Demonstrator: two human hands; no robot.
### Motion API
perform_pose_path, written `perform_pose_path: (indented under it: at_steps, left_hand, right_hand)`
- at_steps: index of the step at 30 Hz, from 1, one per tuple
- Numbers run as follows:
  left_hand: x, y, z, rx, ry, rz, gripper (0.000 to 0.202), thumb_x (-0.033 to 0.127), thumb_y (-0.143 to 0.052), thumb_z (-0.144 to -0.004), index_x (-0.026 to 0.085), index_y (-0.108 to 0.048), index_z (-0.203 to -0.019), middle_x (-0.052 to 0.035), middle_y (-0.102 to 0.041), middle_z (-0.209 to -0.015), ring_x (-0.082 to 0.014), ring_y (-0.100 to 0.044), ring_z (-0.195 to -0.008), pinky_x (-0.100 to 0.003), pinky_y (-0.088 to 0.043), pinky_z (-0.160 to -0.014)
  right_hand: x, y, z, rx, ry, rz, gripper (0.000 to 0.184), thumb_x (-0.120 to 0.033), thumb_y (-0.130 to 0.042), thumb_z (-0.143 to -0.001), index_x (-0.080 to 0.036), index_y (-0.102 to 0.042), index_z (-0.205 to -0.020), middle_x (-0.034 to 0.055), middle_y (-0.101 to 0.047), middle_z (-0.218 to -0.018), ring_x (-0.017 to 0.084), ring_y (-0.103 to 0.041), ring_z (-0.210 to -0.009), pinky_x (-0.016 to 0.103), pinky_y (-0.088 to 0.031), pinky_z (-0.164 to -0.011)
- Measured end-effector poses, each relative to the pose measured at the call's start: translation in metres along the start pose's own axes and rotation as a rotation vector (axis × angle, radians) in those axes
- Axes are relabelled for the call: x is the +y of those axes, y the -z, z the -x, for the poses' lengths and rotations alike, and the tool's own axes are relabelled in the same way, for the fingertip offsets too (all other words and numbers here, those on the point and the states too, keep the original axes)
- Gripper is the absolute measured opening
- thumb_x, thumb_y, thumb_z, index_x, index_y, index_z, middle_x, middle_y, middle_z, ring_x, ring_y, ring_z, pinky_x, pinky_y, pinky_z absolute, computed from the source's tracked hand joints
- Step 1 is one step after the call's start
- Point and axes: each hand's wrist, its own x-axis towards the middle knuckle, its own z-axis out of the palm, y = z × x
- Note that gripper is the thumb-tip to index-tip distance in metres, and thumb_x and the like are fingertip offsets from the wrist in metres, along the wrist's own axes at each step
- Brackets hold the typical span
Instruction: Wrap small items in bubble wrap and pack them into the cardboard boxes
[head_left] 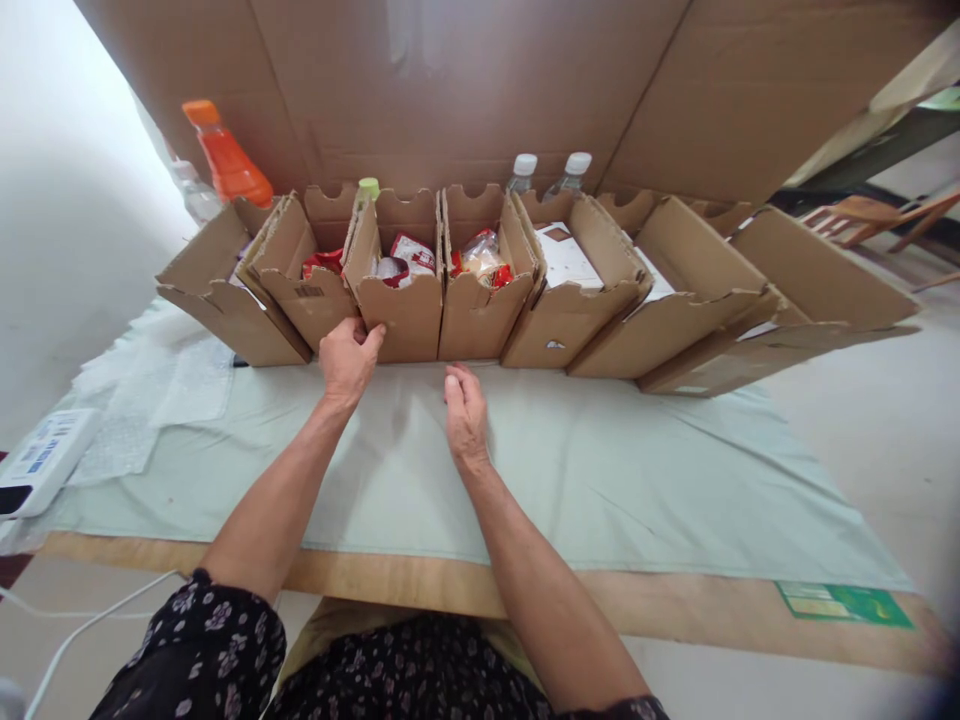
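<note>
Several brown cardboard boxes stand in a row along the far side of the table. My left hand (349, 358) is at the lower left corner of the third cardboard box (401, 325) from the left, its thumb on the front face and its fingers curled at the corner, partly hidden. Inside that box lie red-and-white packets (412, 253). My right hand (466, 415) hovers or rests just in front of the fourth box (472, 330), fingers loosely curled together with nothing visible in them. Clear and red packets (484, 260) fill that fourth box.
Behind the boxes are an orange bottle (238, 165), white-capped bottles (574, 172) and a tall cardboard panel (465, 90). Bubble wrap (172, 385) and a white device (49, 455) lie at the left. A pale green cloth (637, 480) covers the table; a green card (844, 604) is at its front edge.
</note>
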Motion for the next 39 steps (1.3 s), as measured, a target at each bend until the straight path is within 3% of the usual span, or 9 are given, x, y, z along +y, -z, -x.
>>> perform_pose_path:
  at_steps: [6,10,14,17,25,31,35,37,39]
  left_hand:
    - [-0.010,0.039,0.006,0.153,-0.184,-0.047,0.046,0.037,-0.067,-0.085,0.014,-0.069,-0.125,-0.0140,-0.071,-0.111,-0.0318,-0.065,-0.113,-0.047,-0.048,-0.107]
    - [-0.020,0.084,-0.033,0.271,-0.459,-0.211,0.065,0.026,-0.072,-0.078,0.020,-0.059,-0.142,-0.0161,-0.050,-0.155,-0.0399,-0.033,-0.154,-0.059,-0.023,-0.128]
    - [-0.023,0.103,-0.077,0.070,-0.534,-0.429,0.029,0.022,-0.066,-0.081,0.027,-0.075,-0.109,-0.0084,-0.054,-0.157,-0.0408,-0.026,-0.159,-0.065,-0.020,-0.128]
    - [-0.021,0.110,-0.077,0.007,-0.617,-0.476,0.012,0.021,-0.065,-0.082,0.025,-0.075,-0.086,-0.0056,-0.057,-0.156,-0.0406,-0.028,-0.159,-0.068,-0.016,-0.128]
    - [-0.001,0.154,0.044,0.046,-0.883,-0.485,0.012,0.018,-0.068,-0.085,0.021,-0.071,-0.074,-0.0061,-0.065,-0.148,-0.0384,-0.043,-0.153,-0.068,-0.024,-0.127]
    - [0.039,0.135,0.135,0.040,-0.991,-0.370,0.009,0.015,-0.068,-0.090,0.020,-0.071,-0.083,-0.0123,-0.066,-0.145,-0.0390,-0.049,-0.148,-0.071,-0.030,-0.124]
    - [0.055,0.129,0.189,-0.020,-1.022,-0.028,0.010,0.028,-0.066,-0.096,0.021,-0.070,-0.102,-0.0131,-0.053,-0.159,-0.0326,-0.047,-0.150,-0.062,-0.033,-0.127]
    - [0.046,0.133,0.192,0.122,-1.039,0.175,0.024,0.036,-0.064,-0.098,0.024,-0.069,-0.118,-0.0073,-0.044,-0.167,-0.0285,-0.044,-0.152,-0.055,-0.035,-0.129]
    - [0.026,0.137,0.176,0.344,-0.848,0.374,0.035,0.038,-0.065,-0.097,0.029,-0.067,-0.131,-0.0017,-0.047,-0.164,-0.0255,-0.044,-0.152,-0.049,-0.037,-0.128]
  right_hand:
    - [-0.004,0.000,0.001,-0.012,-0.008,0.013,0.042,-0.053,-0.052,-0.095,-0.020,-0.071,-0.114,0.0146,-0.066,-0.137,0.026,-0.061,-0.125,0.043,-0.053,-0.102]
    - [-0.005,-0.001,0.000,-0.033,-0.007,0.019,0.037,-0.048,-0.056,-0.093,-0.020,-0.071,-0.111,0.0127,-0.068,-0.134,0.024,-0.065,-0.115,0.040,-0.054,-0.098]
    - [-0.001,0.000,-0.003,-0.029,-0.008,0.016,0.037,-0.047,-0.056,-0.090,-0.019,-0.070,-0.110,0.0139,-0.068,-0.133,0.023,-0.066,-0.109,0.040,-0.055,-0.096]
    - [0.004,0.000,-0.007,-0.013,-0.016,0.004,0.039,-0.049,-0.056,-0.089,-0.019,-0.069,-0.111,0.0142,-0.068,-0.130,0.023,-0.068,-0.103,0.041,-0.057,-0.092]
    - [0.011,-0.001,-0.015,0.011,-0.040,-0.043,0.042,-0.052,-0.058,-0.083,-0.019,-0.069,-0.107,0.0148,-0.070,-0.126,0.022,-0.069,-0.094,0.039,-0.059,-0.080]
    - [0.003,0.000,-0.015,0.032,-0.035,-0.050,0.039,-0.051,-0.062,-0.076,-0.019,-0.070,-0.098,0.0146,-0.071,-0.125,0.022,-0.069,-0.093,0.038,-0.059,-0.079]
    - [-0.010,0.011,-0.019,0.085,-0.053,-0.046,0.040,-0.051,-0.062,-0.076,-0.019,-0.070,-0.098,0.0132,-0.073,-0.123,0.021,-0.069,-0.089,0.035,-0.058,-0.075]
    - [-0.021,0.023,-0.016,0.108,-0.067,-0.049,0.042,-0.051,-0.061,-0.078,-0.018,-0.070,-0.102,0.0134,-0.073,-0.124,0.021,-0.070,-0.089,0.035,-0.058,-0.074]
    - [-0.035,0.040,-0.001,0.124,-0.067,-0.051,0.041,-0.050,-0.064,-0.079,-0.018,-0.070,-0.105,0.0135,-0.072,-0.128,0.023,-0.070,-0.097,0.038,-0.058,-0.082]
